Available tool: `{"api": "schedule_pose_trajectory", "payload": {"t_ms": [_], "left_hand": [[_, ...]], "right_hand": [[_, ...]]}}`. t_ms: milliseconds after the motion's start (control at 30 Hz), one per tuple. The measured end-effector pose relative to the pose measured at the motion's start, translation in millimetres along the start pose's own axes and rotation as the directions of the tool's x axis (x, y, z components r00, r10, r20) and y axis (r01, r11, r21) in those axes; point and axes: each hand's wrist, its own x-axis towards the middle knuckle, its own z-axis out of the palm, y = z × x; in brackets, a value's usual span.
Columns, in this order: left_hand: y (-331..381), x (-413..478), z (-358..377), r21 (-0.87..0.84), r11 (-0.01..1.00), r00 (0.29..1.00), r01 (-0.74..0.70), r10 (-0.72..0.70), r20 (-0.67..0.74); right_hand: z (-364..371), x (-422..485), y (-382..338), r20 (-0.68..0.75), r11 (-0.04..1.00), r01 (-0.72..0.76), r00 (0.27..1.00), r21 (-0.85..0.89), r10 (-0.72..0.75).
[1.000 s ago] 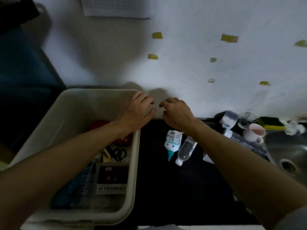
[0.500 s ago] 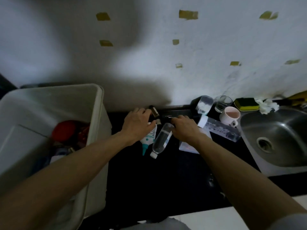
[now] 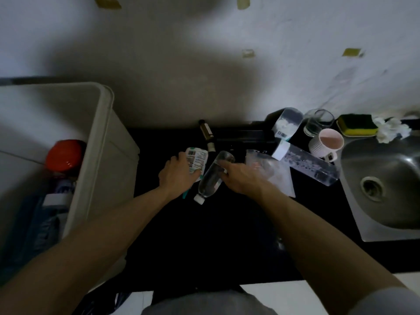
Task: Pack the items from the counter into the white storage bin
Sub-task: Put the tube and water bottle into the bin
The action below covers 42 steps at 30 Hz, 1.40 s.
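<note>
Tube [image 3: 197, 160], white with a printed label and a teal tip, is lying on the black counter [image 3: 204, 235], tip pointing towards the person. It is being gripped by the left hand [image 3: 178, 176]: fingers are curled over its lower half, and the label end is left showing past the knuckles.

Clear bottle [image 3: 211, 178], white-capped, is lying just right of the tube, at a slant with the cap nearest the person. It is being held by the right hand [image 3: 241, 176], with the forefinger laid across its upper body and the other fingers curled at its right side. Both forearms are being extended from the bottom corners, converging on the two items.

White storage bin [image 3: 100, 142] is standing at the left, well apart from both hands. A red lid [image 3: 63, 154] is showing inside it.

A dark glass bottle [image 3: 206, 133] is lying beyond the tube, near the wall. A clear plastic pouch [image 3: 272, 176] is partly covered by the right wrist. A long clear container [image 3: 311, 165], a white cup [image 3: 327, 142], a drinking glass [image 3: 317, 121] and a sponge [image 3: 355, 125] are grouped beside the steel sink [image 3: 386, 178].

Against half a second ago: the left fingers, then reaching at the dark bottle, are now drawn back onto the tube. The right hand, then resting just right of the clear bottle, is now placed over it.
</note>
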Motion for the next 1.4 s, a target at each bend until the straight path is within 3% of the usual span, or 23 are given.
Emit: {"api": "schedule_pose_trajectory", "payload": {"t_ms": [133, 300, 667, 833, 1133, 1233, 1400], "left_hand": [[-3, 9, 14, -0.056, 0.989, 0.989, 0.140, -0.137, 0.053], [-4, 17, 24, -0.117, 0.978, 0.985, 0.174, -0.171, 0.033], [3, 29, 35, -0.296, 0.875, 0.923, 0.382, -0.347, 0.163], [4, 18, 38, -0.413, 0.795, 0.896, 0.444, -0.386, 0.220], [-13, -10, 33, -0.486, 0.785, 0.923, 0.384, -0.310, 0.228], [-18, -19, 21, -0.577, 0.726, 0.927, 0.374, -0.303, 0.220], [-16, -36, -6, -0.733, 0.639, 0.959, 0.233, -0.275, 0.066]], "right_hand": [[11, 21, -8, 0.093, 0.998, -0.028, 0.995, 0.064, 0.022], [19, 38, -13, 0.176, 0.994, -0.074, 0.983, 0.084, 0.058], [40, 42, -14, 0.091, 0.922, -0.146, 0.988, 0.360, 0.121], [48, 41, -15, 0.048, 0.917, -0.155, 0.988, 0.367, 0.148], [52, 20, -11, -0.022, 0.934, -0.096, 0.994, 0.345, 0.111], [43, 12, -14, -0.060, 0.951, -0.034, 0.997, 0.309, 0.055], [26, -2, -41, -0.251, 0.949, 0.022, 0.966, 0.314, 0.061]]}}
